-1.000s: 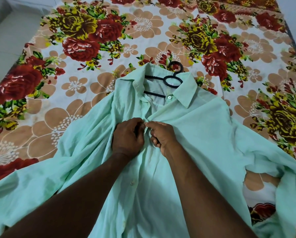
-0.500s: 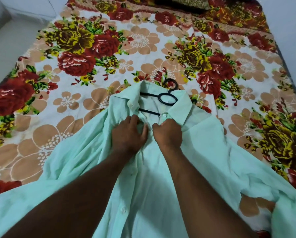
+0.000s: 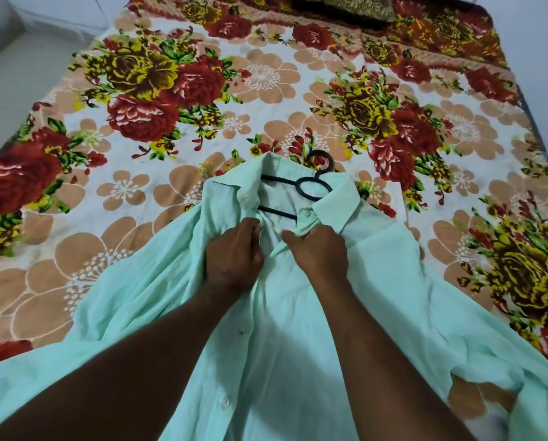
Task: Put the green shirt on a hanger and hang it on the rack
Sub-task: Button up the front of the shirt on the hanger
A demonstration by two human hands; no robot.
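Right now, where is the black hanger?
Head view, centre: the black hanger lies inside the open collar of the green shirt, hook poking out onto the floral bedsheet, just beyond the left hand and right hand gripping the shirt front.

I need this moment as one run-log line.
green shirt: flat on bedsheet | hanger: inside collar | left hand: grips shirt front | right hand: grips shirt front

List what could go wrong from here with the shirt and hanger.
1. The left hand and right hand pinch the front edges of the shirt apart below the collar. The top button looks undone, so the shirt may slide off the hanger when lifted.
2. Cloth bunches beside the left hand and the hanger's ends are hidden, so it may sit crooked.
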